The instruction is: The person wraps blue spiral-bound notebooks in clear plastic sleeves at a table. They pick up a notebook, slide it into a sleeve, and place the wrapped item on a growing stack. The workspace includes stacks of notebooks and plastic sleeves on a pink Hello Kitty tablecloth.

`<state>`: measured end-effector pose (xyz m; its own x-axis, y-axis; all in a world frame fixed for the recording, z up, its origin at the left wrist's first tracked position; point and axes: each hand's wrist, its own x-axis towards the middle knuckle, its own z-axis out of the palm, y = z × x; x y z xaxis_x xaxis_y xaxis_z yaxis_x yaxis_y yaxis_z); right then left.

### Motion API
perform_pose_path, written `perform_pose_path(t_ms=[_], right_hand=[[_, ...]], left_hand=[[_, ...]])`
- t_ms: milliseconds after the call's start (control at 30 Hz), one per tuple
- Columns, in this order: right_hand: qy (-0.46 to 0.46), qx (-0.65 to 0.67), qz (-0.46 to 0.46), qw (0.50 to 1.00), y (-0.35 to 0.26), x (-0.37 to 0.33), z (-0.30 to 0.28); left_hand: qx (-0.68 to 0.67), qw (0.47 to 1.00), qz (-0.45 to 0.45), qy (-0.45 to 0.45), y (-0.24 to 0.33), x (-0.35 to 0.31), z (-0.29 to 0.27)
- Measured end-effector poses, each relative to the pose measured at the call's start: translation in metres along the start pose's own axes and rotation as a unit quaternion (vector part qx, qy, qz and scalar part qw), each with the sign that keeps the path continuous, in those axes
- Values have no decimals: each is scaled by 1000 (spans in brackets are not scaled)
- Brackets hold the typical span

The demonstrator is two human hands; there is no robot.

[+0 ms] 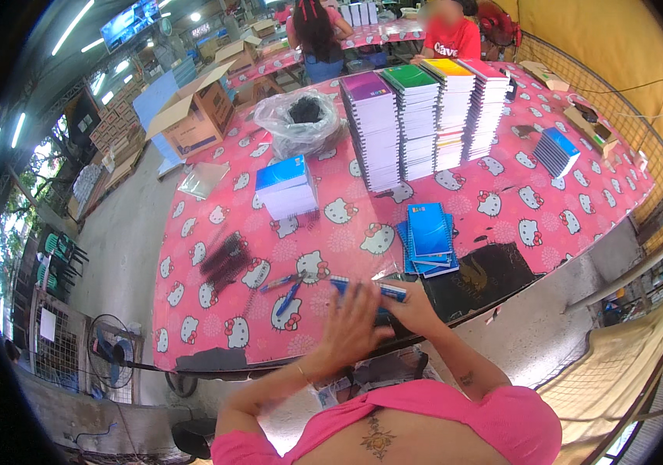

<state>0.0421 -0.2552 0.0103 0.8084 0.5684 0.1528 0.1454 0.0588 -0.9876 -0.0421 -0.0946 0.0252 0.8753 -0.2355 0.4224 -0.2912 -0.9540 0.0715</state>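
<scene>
A blue spiral notebook point(392, 291) is at the table's near edge, seen nearly edge-on. My right hand point(415, 308) grips its right end, fingers wrapped round it. Over its left part lies my left hand point(354, 324), fingers stretched out and slightly blurred. Just beyond the right hand rests a small fanned pile of blue spiral notebooks point(429, 232). Blue-handled pliers point(290, 297) lie left of my left hand, beside another slim tool point(277, 283). Farther left is a bunch of black binding coils point(225, 258). A stack of blue-covered pads point(286, 188) stands beyond the tools.
Tall stacks of spiral notebooks with purple point(366, 87), green, yellow and red covers stand at the back. Near them are a clear plastic bag point(298, 122) with black contents and a cardboard box point(196, 116). Another blue stack point(557, 153) sits right. Two people are at the far tables.
</scene>
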Motion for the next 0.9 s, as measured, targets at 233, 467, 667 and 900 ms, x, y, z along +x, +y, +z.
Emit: perform_pose_path(t_ms=[233,467,667,900], right_hand=[[-37,-4,57,998,22,11,-7],[-61,-91,-36,993,47,11,-12],[-34,-26,-10,999,53,8,-9],[-18,-45,-31,998,47,11,-5]], left_hand=[[11,999,-23,-38,-8,15,14],[37,996,-34,-79,-7,22,19],[-20,997,-24,-70,10,-3,32],[-36,999,-21,-3,11,-2,18]])
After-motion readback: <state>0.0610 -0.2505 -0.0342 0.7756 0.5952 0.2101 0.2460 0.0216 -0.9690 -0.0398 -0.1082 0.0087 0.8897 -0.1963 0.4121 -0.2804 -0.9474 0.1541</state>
